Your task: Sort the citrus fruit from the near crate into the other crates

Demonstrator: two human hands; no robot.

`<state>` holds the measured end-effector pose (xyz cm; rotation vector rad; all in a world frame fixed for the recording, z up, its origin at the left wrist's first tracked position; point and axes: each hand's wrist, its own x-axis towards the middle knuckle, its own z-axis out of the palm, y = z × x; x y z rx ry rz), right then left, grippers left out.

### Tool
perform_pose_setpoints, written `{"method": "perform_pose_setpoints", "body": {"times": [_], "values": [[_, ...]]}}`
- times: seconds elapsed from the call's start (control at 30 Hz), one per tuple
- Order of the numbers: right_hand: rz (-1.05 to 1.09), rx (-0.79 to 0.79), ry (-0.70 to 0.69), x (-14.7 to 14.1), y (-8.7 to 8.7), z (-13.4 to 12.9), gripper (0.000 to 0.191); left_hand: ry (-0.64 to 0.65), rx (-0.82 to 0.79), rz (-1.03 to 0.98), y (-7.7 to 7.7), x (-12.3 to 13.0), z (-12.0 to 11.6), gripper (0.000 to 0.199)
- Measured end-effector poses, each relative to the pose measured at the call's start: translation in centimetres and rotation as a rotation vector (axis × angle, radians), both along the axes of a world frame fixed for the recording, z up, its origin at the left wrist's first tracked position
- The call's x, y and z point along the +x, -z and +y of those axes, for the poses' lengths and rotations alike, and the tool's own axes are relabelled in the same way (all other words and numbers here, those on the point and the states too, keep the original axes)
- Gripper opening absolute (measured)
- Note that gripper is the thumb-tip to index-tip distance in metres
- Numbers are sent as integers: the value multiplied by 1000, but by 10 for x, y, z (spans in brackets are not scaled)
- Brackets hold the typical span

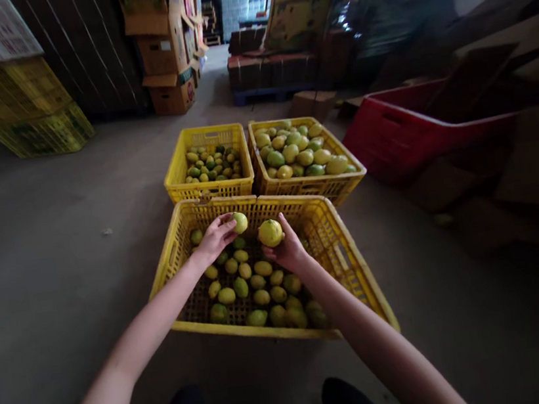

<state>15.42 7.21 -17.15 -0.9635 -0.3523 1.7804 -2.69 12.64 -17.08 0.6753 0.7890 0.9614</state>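
My left hand (219, 238) is closed round a pale yellow-green lemon (239, 222). A larger yellow lemon (270, 233) sits in my right hand (289, 249), its thumb up along the right side. Both hands are raised over the near yellow crate (358, 270), and the two held fruits are apart. Loose green and yellow lemons (261, 297) cover part of the crate's slatted floor. Some of those are hidden behind my hands and forearms.
Behind stand two yellow crates: the left crate (173, 168) holds small lemons, the right crate (351, 163) is heaped with larger ones. To the right are a red bin (389, 133) and loose cardboard (490, 219). Stacked cartons (169, 99) and yellow crates (41, 126) stand farther back.
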Motion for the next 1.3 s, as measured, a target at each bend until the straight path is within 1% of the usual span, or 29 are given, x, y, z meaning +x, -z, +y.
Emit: {"method": "perform_pose_setpoints", "body": {"times": [0.07, 0.13, 0.17, 0.23, 0.27, 0.33, 0.37, 0.4, 0.43, 0.5, 0.57, 0.63, 0.7, 0.77, 0.87, 0.93, 1.0, 1.13, 1.2, 1.3], "values": [[37, 68, -23, -1, -30, 9, 40, -41, -18, -72, -28, 9, 14, 24], [46, 125, -34, -5, -66, 22, 29, -63, -21, -132, -62, 21, 28, 22], [44, 150, -27, -8, -84, 29, 27, -78, -22, -153, -79, 27, 35, 23], [37, 192, 30, -14, -118, 42, 29, -128, -37, -178, -112, 37, 47, 26], [33, 209, 75, -17, -132, 47, 31, -158, -51, -185, -126, 40, 52, 27], [39, 243, 171, -21, -150, 56, 33, -202, -79, -207, -147, 46, 57, 29], [51, 255, 218, -23, -154, 59, 31, -215, -91, -225, -152, 48, 57, 30], [68, 265, 262, -23, -155, 61, 29, -224, -108, -247, -154, 49, 56, 29], [86, 269, 299, -23, -152, 62, 26, -234, -130, -268, -153, 50, 54, 27], [109, 242, 348, -22, -142, 62, 23, -263, -179, -295, -145, 50, 48, 25], [102, 171, 363, -18, -130, 62, 22, -294, -223, -300, -134, 50, 41, 25], [95, 114, 374, -15, -122, 61, 23, -300, -249, -292, -126, 49, 36, 26], [108, 107, 403, -14, -120, 61, 22, -297, -276, -291, -124, 49, 32, 26], [129, 122, 433, -15, -121, 61, 21, -293, -295, -290, -125, 50, 30, 24], [135, 121, 454, -21, -121, 59, 21, -313, -251, -309, -126, 54, 25, 28], [118, 102, 476, -26, -115, 54, 21, -343, -225, -326, -120, 56, 18, 31], [100, 75, 509, -31, -105, 45, 24, -357, -243, -339, -109, 57, 8, 33], [98, 101, 480, -39, -87, 27, 29, -290, -281, -380, -87, 56, -10, 34], [107, 127, 470, -42, -84, 22, 28, -287, -296, -403, -82, 56, -13, 31], [94, 154, 482, -47, -84, 22, 27, -277, -314, -395, -84, 54, -11, 30]]}}
